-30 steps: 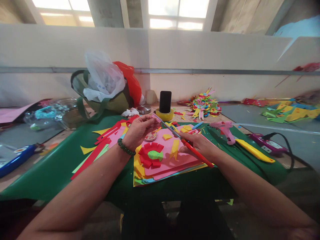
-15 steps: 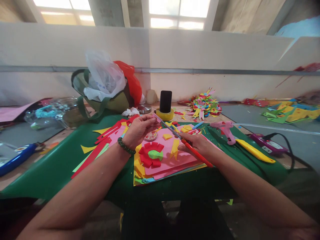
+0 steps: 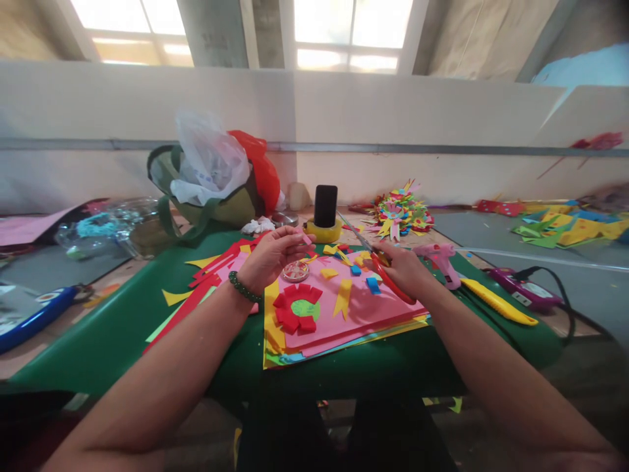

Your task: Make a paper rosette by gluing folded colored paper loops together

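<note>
Between the fingertips of my left hand (image 3: 276,252) is a small pink felt piece (image 3: 305,238). My right hand (image 3: 403,267) is closed round the orange handles of a pair of scissors (image 3: 366,241), whose blades point up and away to the left, apart from the pink piece. Below both hands lies a stack of coloured felt sheets (image 3: 334,334), pink on top. On it rests a red rosette (image 3: 299,308) with a green centre, a notched yellow strip (image 3: 343,297), small blue pieces (image 3: 373,285) and yellow scraps. A round clear dish (image 3: 295,271) sits beside my left fingers.
A pink glue gun (image 3: 441,262), a yellow cutter (image 3: 500,301) and a purple power strip (image 3: 525,290) lie right. Behind stand a phone (image 3: 325,206) on a yellow tape roll (image 3: 323,231) and a heap of felt flowers (image 3: 403,213). A bag (image 3: 221,210) stands back left; red strips (image 3: 191,305) lie left.
The scissors have moved right and away from the pink piece, their blades now pointing more upward. My left hand keeps the piece nearly in place. The view has tilted up slightly.
</note>
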Tool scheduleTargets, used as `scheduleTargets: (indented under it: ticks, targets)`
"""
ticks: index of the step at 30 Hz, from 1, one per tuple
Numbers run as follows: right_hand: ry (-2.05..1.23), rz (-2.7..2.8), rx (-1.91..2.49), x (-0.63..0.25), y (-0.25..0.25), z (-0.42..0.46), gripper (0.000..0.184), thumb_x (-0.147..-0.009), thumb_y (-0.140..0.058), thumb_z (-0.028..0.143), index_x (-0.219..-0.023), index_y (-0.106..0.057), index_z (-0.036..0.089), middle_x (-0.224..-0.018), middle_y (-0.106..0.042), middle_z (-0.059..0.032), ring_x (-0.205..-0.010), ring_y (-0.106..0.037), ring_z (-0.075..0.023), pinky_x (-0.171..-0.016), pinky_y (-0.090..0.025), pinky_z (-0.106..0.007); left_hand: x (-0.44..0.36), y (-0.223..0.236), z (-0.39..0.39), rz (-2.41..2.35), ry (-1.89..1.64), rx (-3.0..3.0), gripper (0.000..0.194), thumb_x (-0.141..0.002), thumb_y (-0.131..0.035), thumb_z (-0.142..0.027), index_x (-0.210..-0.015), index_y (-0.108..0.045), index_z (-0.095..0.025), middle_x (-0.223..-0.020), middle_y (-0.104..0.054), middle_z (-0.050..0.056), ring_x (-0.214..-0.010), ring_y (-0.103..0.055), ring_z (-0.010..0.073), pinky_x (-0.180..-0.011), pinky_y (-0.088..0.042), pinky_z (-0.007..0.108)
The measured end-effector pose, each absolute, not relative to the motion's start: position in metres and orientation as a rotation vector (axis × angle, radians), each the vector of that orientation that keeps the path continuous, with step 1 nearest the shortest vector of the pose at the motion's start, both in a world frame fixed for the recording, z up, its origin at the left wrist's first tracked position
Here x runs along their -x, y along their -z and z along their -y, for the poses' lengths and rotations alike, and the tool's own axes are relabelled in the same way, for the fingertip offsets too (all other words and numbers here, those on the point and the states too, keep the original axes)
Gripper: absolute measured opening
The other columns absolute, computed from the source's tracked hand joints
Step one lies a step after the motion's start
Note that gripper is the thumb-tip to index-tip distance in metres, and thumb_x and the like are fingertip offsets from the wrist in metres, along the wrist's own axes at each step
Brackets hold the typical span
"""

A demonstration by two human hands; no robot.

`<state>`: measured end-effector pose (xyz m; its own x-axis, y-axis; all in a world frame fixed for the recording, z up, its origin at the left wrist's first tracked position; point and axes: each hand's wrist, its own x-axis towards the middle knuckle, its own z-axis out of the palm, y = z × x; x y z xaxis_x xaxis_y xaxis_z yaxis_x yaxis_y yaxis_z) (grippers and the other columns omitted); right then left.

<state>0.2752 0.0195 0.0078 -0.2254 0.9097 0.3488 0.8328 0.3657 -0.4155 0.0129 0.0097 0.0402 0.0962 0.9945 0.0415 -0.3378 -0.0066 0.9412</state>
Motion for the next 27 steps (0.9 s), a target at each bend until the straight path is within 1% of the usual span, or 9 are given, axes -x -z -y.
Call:
scheduleTargets:
  ticks: [2,5,11,14,17,19,21,24,27]
  targets:
    - [-0.149,2.146,1.718,-0.276,-0.010,-0.023,0.039,-0.089,-0.054,0.038,-0.117,-0.069,0.016,-0.102,-0.075,-0.0129,-0.093,-0.069,-0.0291,-0.071,-0.046,-0.031,-0.009,-0.039,-0.014,-0.863,-1.298,-1.030,0.016,-0.077,-0.071,-0.006,-0.071,-0.060,-0.014,-0.071,-0.072,0.003,-0.069,-0.072,0.0123,-0.067,-0.056,0.019]
    - [-0.168,2.285,1.870,-0.273,-0.011,-0.021,0.046,-0.090,-0.054,0.036,-0.130,-0.063,0.015,-0.117,-0.073,-0.0150,-0.107,-0.068,-0.0313,-0.078,-0.047,-0.031,-0.005,-0.036,-0.019,-0.828,-1.286,-1.059,0.016,-0.073,-0.076,-0.008,-0.075,-0.062,-0.014,-0.073,-0.072,0.003,-0.067,-0.070,0.0117,-0.065,-0.055,0.019]
    - [-0.103,2.570,1.852,-0.267,-0.005,-0.016,0.050,-0.090,-0.056,0.042,-0.135,-0.060,0.021,-0.128,-0.069,-0.0117,-0.115,-0.066,-0.0334,-0.081,-0.048,-0.034,-0.003,-0.036,-0.018,-0.788,-1.210,-1.166,0.029,-0.060,-0.089,-0.020,-0.076,-0.066,-0.014,-0.069,-0.068,-0.001,-0.061,-0.063,0.0082,-0.060,-0.052,0.019]
    - [-0.061,2.659,1.884,-0.269,-0.009,-0.014,0.049,-0.092,-0.054,0.041,-0.137,-0.060,0.023,-0.131,-0.068,-0.0130,-0.116,-0.065,-0.0347,-0.080,-0.048,-0.036,-0.005,-0.035,-0.017,-0.815,-1.200,-1.208,0.037,-0.052,-0.093,-0.027,-0.075,-0.067,-0.015,-0.067,-0.065,-0.003,-0.061,-0.061,0.0082,-0.059,-0.051,0.019]
    - [0.000,2.588,1.897,-0.266,-0.028,-0.007,0.042,-0.091,-0.055,0.036,-0.129,-0.067,0.021,-0.121,-0.072,-0.0140,-0.108,-0.067,-0.0330,-0.074,-0.046,-0.034,-0.008,-0.030,-0.019,-0.857,-1.206,-1.268,0.039,-0.049,-0.094,-0.030,-0.074,-0.068,-0.014,-0.070,-0.066,-0.002,-0.062,-0.060,0.0075,-0.058,-0.048,0.019]
    - [-0.010,2.445,1.744,-0.260,-0.045,-0.002,0.034,-0.093,-0.054,0.036,-0.118,-0.072,0.021,-0.105,-0.076,-0.0113,-0.094,-0.070,-0.0269,-0.068,-0.044,-0.031,-0.010,-0.026,-0.020,-0.866,-1.200,-1.325,0.037,-0.051,-0.093,-0.030,-0.075,-0.070,-0.014,-0.072,-0.067,-0.001,-0.063,-0.059,0.0072,-0.059,-0.046,0.019]
    - [-0.063,2.290,1.454,-0.248,-0.057,0.001,0.030,-0.094,-0.054,0.039,-0.102,-0.075,0.019,-0.088,-0.075,-0.0077,-0.078,-0.067,-0.0198,-0.063,-0.041,-0.028,-0.012,-0.023,-0.019,-0.869,-1.179,-1.377,0.035,-0.052,-0.092,-0.031,-0.075,-0.071,-0.014,-0.073,-0.068,-0.001,-0.065,-0.059,0.0077,-0.061,-0.045,0.020]
    - [-0.219,2.132,1.077,-0.224,-0.061,-0.007,0.028,-0.088,-0.062,0.042,-0.083,-0.073,0.017,-0.073,-0.069,-0.0039,-0.065,-0.058,-0.0137,-0.059,-0.038,-0.026,-0.015,-0.023,-0.016,-0.874,-1.149,-1.419,0.034,-0.052,-0.092,-0.032,-0.074,-0.072,-0.015,-0.070,-0.067,-0.001,-0.065,-0.057,0.0087,-0.060,-0.043,0.021]
    - [-0.490,2.033,0.893,-0.207,-0.046,-0.024,0.026,-0.081,-0.069,0.042,-0.078,-0.070,0.016,-0.067,-0.066,-0.0011,-0.060,-0.056,-0.0115,-0.056,-0.040,-0.025,-0.017,-0.025,-0.013,-0.888,-1.138,-1.449,0.034,-0.051,-0.091,-0.033,-0.073,-0.073,-0.014,-0.068,-0.066,-0.001,-0.063,-0.055,0.0091,-0.060,-0.042,0.023]
